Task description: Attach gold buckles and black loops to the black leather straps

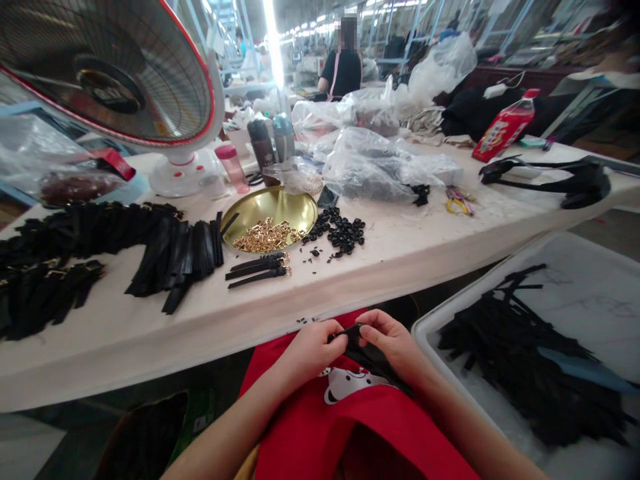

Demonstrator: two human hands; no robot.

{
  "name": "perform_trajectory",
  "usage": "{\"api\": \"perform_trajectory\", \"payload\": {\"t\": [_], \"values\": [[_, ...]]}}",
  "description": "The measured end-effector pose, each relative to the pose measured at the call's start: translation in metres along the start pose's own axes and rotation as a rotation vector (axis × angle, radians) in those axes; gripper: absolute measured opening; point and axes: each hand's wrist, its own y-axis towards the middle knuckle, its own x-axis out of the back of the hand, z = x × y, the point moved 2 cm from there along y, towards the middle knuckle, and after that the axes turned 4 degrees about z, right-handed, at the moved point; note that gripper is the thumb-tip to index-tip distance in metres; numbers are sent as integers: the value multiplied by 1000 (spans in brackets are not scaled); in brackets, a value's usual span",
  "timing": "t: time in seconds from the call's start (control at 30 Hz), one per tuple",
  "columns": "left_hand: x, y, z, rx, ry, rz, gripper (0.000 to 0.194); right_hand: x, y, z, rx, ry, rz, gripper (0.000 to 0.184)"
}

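Observation:
Over the red apron, my left hand [324, 343] pinches one end of a black strap [353, 333]. Fingers of my right hand [384, 337] close on the same strap from the other side, and its tail seems to hang below. Ahead on the table, a gold dish [280, 199] holds gold metal buckles [267, 235]. Small black loops [346, 233] lie in a heap just right of the dish. In front of it sit several short black straps [257, 268] with gold fittings at their ends.
Bundles of black straps [173, 257] cover the table's left side below a fan [115, 80]. At my right stands a white bin [430, 320] of black strips. Plastic bags [370, 167], a red bottle [506, 127] and yellow-handled snips [460, 203] lie farther back. A person [343, 70] is beyond.

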Motion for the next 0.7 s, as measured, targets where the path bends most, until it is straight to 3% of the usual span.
{"api": "perform_trajectory", "payload": {"t": [0.17, 0.27, 0.37, 0.57, 0.7], "values": [[-3, -9, -10, -75, 11, 30, 22, 2, -2, -6, -124, 65, 64, 29], [-3, -18, -13, -84, 13, -31, 23, -1, -2, -9, -159, 209, 115, 29], [-3, -25, -11, -44, 18, -116, 23, -3, 2, -12, -141, 250, 141, 28], [-11, -20, -7, -18, 57, -192, 23, 4, 13, -27, -102, 79, 184, 32], [-14, -10, -11, 16, 24, -197, 22, 7, 14, -26, -66, 161, 89, 33]]}}
